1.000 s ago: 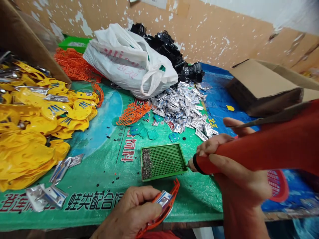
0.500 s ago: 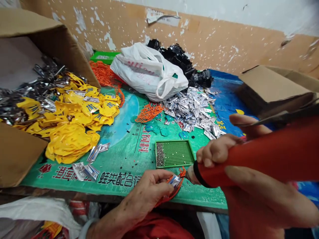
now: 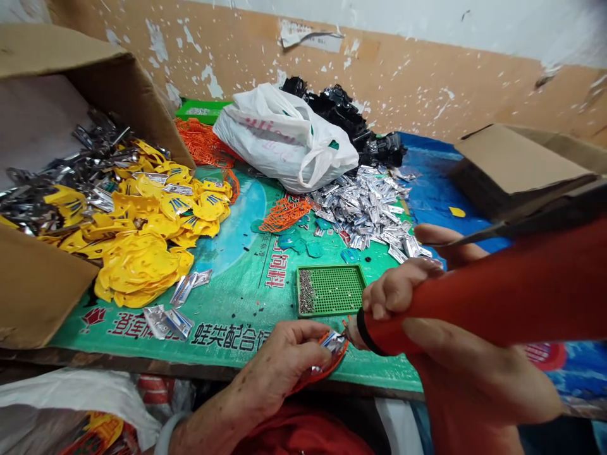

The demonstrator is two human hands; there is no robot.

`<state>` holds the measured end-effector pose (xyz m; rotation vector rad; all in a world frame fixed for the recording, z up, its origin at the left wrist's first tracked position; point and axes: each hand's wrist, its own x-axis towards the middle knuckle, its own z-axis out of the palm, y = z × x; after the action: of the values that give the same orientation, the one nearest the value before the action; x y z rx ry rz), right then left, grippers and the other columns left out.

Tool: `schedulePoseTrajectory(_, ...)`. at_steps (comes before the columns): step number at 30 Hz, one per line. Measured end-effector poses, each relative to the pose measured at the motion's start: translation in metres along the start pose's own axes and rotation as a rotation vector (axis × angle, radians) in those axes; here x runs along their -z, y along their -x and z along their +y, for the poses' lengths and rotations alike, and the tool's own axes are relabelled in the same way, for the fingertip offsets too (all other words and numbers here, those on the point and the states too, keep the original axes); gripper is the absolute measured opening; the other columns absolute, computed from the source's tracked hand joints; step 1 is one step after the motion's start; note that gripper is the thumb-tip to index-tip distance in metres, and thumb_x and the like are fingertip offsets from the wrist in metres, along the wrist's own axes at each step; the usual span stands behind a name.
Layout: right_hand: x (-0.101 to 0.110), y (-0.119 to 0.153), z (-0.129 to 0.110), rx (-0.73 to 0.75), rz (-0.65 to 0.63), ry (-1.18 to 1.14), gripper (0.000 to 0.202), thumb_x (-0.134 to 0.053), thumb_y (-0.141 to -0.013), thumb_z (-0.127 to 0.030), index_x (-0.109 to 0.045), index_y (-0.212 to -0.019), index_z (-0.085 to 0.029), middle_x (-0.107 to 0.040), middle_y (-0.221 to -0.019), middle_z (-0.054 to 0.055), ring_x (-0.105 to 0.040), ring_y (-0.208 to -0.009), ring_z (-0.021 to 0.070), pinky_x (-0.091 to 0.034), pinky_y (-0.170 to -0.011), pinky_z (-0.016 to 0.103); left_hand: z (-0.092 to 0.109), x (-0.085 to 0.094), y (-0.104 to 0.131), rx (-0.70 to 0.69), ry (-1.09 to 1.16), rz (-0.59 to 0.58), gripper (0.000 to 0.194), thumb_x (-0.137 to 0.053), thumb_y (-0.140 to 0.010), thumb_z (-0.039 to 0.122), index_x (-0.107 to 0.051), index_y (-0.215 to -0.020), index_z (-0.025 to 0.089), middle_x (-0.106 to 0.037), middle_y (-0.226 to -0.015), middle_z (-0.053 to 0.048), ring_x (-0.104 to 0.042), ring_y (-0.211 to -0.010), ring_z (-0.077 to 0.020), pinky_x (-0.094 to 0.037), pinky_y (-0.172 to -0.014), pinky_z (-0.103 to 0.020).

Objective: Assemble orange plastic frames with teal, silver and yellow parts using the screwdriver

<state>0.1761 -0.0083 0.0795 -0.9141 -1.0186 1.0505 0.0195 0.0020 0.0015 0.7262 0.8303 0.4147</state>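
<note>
My left hand [image 3: 289, 360] pinches an orange plastic part [image 3: 318, 374] with a silver printed piece [image 3: 334, 342] lying on it, close to the table's front edge. My right hand [image 3: 467, 360] is wrapped round a red electric screwdriver [image 3: 526, 291], fingers over its top and thumb along its near side. The tool's nose meets the far right end of the orange part; whether a screw sits under the tip is too small to tell. Just beyond both hands, a green tray [image 3: 337, 309] holds small metal screws [image 3: 306, 292] along its left side.
At left, a cardboard box [image 3: 45, 297] spills yellow parts [image 3: 142, 265] and silvery pieces onto the green sheet. Further back are a white plastic bag [image 3: 279, 139], black parts [image 3: 336, 104], a heap of silver pieces [image 3: 370, 205] and orange frames [image 3: 284, 213]. Another carton [image 3: 521, 161] stands right.
The screwdriver has shifted slightly left, its nose now closer to my left hand's fingers. The orange part stays in my left hand. The view has moved a little.
</note>
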Motion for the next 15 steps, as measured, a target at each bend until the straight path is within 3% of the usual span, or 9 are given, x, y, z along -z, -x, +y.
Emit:
schedulePoseTrajectory(7, 0.0014, 0.0018, 0.0027, -0.016, -0.028, -0.002, 0.055, -0.076, -0.071, -0.015, -0.056, -0.118, -0.033, -0.062, -0.071, -0.003, -0.06, -0.063, 0.0164, -0.054, -0.059, 0.034, -0.0075, 0.003, -0.0026, -0.022, 0.054, -0.013, 0.016, -0.067, -0.068, 0.022, -0.072, -0.079, 0.013, -0.056, -0.066, 0.001, -0.04, -0.06, -0.0101, -0.027, -0.058, -0.026)
schedulePoseTrajectory(15, -0.0021, 0.0014, 0.0033, -0.013, -0.046, 0.029, 0.055, -0.076, -0.069, -0.015, -0.053, -0.115, -0.032, -0.061, -0.068, -0.004, -0.059, -0.06, 0.0175, -0.054, -0.054, 0.035, -0.0045, -0.0001, -0.0021, 0.003, -0.061, 0.074, 0.021, -0.07, -0.069, 0.033, -0.07, -0.077, 0.013, -0.056, -0.066, 0.001, -0.042, -0.061, -0.0111, -0.025, -0.058, -0.026)
